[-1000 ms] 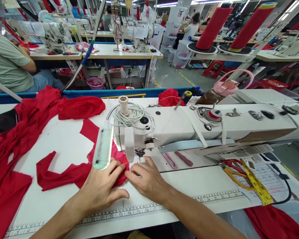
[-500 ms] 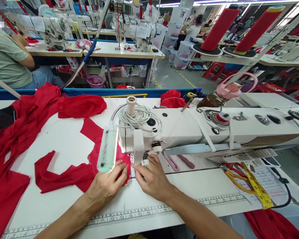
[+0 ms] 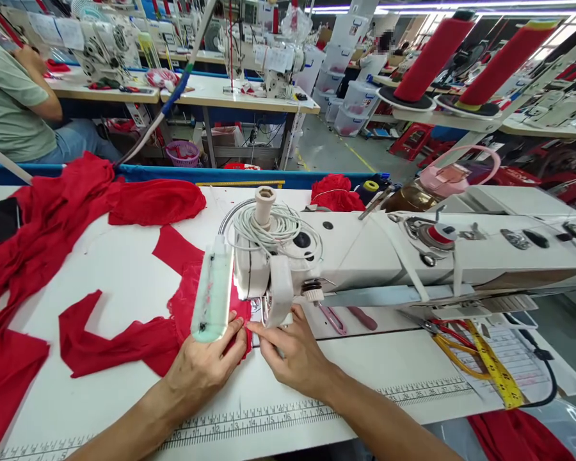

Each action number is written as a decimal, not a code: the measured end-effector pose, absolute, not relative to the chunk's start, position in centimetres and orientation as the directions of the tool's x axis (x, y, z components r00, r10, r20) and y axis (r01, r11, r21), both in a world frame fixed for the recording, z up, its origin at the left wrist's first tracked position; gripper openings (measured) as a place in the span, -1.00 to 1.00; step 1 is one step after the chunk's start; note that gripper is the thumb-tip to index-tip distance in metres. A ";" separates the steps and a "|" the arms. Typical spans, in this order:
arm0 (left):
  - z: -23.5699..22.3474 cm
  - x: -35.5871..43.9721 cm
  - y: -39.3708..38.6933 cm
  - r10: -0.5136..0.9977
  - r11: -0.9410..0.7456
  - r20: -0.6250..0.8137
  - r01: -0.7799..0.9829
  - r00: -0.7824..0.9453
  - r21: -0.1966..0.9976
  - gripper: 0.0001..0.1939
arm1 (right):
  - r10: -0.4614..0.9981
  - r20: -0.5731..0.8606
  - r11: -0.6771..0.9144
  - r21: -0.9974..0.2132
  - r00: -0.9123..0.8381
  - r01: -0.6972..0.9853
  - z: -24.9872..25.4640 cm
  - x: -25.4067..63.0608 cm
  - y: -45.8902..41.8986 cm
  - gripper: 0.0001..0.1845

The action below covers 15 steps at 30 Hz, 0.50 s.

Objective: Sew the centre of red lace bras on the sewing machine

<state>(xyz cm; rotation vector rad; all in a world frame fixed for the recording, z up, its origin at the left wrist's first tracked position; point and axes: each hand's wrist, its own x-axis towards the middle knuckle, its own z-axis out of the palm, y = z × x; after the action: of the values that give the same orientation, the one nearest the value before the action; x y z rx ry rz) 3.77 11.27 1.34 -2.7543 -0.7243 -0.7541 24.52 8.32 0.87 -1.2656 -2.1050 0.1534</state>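
Observation:
A red fabric piece [image 3: 185,298] with a lacy part and long strips lies at the head of a white sewing machine [image 3: 360,250]. My left hand [image 3: 211,358] is closed on its right edge, thumb and fingers close together on the cloth. My right hand [image 3: 295,352] is just right of the needle area. Its index finger is stretched out with the tip at the fabric edge, and the thumb stands apart below; other fingers are partly hidden behind the machine head. A pale green translucent plate [image 3: 212,298] covers some of the fabric. The needle is hidden.
More red fabric [image 3: 62,224] is heaped at the left beside a black object [image 3: 0,221]. Scissors [image 3: 456,355], a yellow tape measure [image 3: 496,368] and papers lie at the right. A printed ruler [image 3: 269,413] runs along the front edge. A co-worker [image 3: 14,102] sits at the far left.
The camera view has shifted slightly, so the machine appears further right. My right index fingertip has moved left onto the fabric edge. My left hand stays on the cloth.

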 end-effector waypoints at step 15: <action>1.0 3.7 10.6 0.491 -0.825 0.463 0.565 0.738 -0.026 -0.67 | 0.815 0.517 0.478 -0.342 -0.263 0.809 1.1 25.0 8.7 -0.72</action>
<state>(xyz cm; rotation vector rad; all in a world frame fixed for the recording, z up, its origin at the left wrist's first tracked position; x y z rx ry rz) 3.69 10.58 0.96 -2.7729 -0.8493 -0.6694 24.96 8.70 1.09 -1.3375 -2.0800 0.0112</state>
